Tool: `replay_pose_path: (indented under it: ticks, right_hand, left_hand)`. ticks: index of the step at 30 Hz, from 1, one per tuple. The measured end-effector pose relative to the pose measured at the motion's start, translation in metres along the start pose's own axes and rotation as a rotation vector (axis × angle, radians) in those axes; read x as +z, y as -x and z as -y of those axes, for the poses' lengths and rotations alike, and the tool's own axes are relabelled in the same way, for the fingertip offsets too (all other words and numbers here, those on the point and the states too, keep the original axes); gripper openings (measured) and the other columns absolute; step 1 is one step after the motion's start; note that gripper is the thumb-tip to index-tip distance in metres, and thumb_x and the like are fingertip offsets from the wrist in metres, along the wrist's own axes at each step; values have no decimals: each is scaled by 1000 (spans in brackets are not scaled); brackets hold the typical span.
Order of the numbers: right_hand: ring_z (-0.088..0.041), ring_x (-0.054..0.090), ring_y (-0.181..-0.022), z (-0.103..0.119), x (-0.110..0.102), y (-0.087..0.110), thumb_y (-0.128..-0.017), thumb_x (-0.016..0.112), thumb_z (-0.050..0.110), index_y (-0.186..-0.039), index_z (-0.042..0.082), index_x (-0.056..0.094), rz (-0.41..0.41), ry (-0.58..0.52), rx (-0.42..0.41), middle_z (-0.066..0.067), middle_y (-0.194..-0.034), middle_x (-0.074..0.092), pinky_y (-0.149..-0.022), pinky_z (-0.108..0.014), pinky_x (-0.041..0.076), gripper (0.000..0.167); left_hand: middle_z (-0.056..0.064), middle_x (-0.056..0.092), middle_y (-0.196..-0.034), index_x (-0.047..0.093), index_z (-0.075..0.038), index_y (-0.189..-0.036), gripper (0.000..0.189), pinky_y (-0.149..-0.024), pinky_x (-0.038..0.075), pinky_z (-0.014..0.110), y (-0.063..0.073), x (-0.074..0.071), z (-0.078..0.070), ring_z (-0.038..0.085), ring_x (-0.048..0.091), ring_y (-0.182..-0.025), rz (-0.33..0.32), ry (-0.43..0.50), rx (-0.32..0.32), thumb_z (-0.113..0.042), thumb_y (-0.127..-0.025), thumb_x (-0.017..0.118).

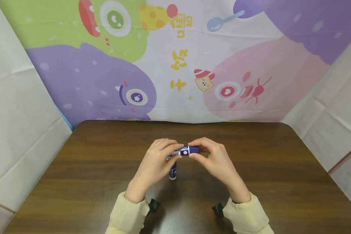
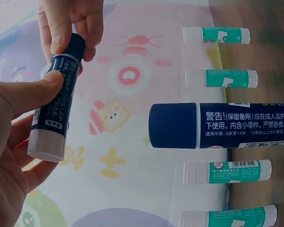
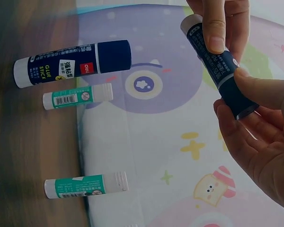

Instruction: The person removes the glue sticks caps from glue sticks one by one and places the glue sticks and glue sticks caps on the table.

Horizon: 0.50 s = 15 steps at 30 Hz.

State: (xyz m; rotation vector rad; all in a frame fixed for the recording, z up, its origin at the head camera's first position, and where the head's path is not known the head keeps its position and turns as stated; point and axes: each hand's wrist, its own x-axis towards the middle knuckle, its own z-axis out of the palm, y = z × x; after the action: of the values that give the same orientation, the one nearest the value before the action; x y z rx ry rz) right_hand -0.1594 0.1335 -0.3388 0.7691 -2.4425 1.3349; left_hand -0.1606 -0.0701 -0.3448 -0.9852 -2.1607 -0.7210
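In the head view both hands hold one dark blue glue stick [image 1: 185, 150] crosswise above the table. My left hand [image 1: 159, 156] pinches its labelled body near the white base, thumb on one side. The thumb and fingers of my right hand [image 1: 214, 156] pinch the blue cap. Held slantwise in the left wrist view, the same glue stick [image 2: 57, 101] shows its white base and printed label. A second dark blue glue stick [image 1: 173, 172] stands upright on the table, partly hidden by the left hand; its cap and label show in the right wrist view.
Several smaller green glue sticks with clear caps stand on the wooden table [image 1: 105, 182], such as one green stick [image 2: 232, 79] and another green stick [image 3: 85, 186]. Hands mostly hide them in the head view. A cartoon-printed cloth [image 1: 175, 107] hangs behind the table.
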Motion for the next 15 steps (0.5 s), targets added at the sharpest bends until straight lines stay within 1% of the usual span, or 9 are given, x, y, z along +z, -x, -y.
replay_pose_path:
  ticks: [8, 15]
  right_hand:
    - [-12, 62, -80, 0, 0, 0, -77, 70, 16, -101, 11, 64, -1, -9, -31, 0, -95, 63, -75, -34, 52, 25]
    - [-9, 62, -80, 1, -1, -1, -76, 71, 14, -101, 11, 64, -7, -5, -14, 2, -94, 63, -75, -30, 52, 26]
  left_hand:
    - [1, 63, -95, 67, -8, -101, 27, -91, 40, 32, 0, -1, 0, 16, 57, -90, 22, -13, -18, -13, -75, 74]
    - [1, 63, -94, 67, -10, -100, 28, -89, 41, 32, 1, -3, 1, 17, 57, -90, 33, -35, -48, -15, -74, 75]
